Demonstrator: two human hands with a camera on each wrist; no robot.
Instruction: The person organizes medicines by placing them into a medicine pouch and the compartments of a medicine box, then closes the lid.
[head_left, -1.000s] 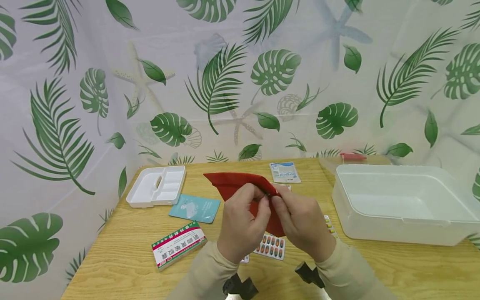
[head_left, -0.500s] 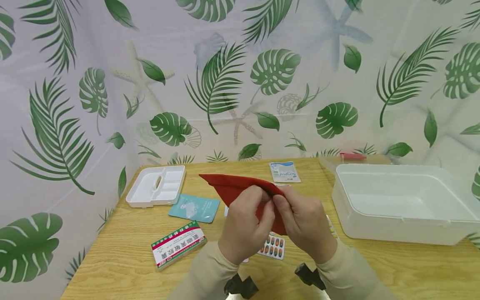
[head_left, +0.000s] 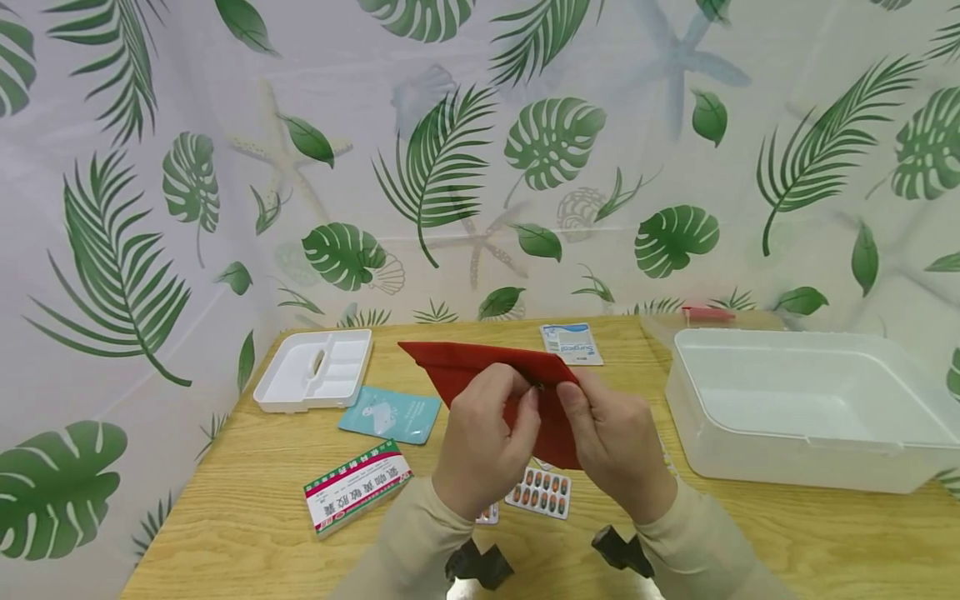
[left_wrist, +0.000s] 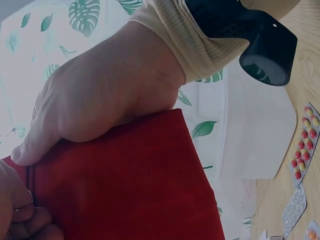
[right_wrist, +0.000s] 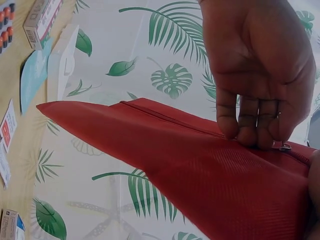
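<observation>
A red zip pouch (head_left: 457, 367) is held up above the table between both hands. My left hand (head_left: 483, 442) pinches at the zipper along its upper edge; in the right wrist view the metal zipper pull (right_wrist: 285, 147) shows right at its thumb and fingertip. My right hand (head_left: 618, 442) grips the pouch's right end, thumb on the near face and fingers behind. The left wrist view shows the broad red face of the pouch (left_wrist: 130, 185) and the right hand (left_wrist: 95, 95) along its edge. Beneath the hands lies a blister pack of orange-and-dark capsules (head_left: 542, 493).
Left on the table are a white compartment tray (head_left: 281, 375), a teal sachet (head_left: 390, 415) and a medicine box (head_left: 358, 487). A white packet (head_left: 573, 343) lies at the back. A large translucent bin (head_left: 750, 458) stands right, with a clear lid and red clasp (head_left: 708, 315) behind it.
The right hand's thumb has shifted slightly right along the pouch, and the upper edge between the hands looks straighter. The left hand keeps its pinch near the zipper.
</observation>
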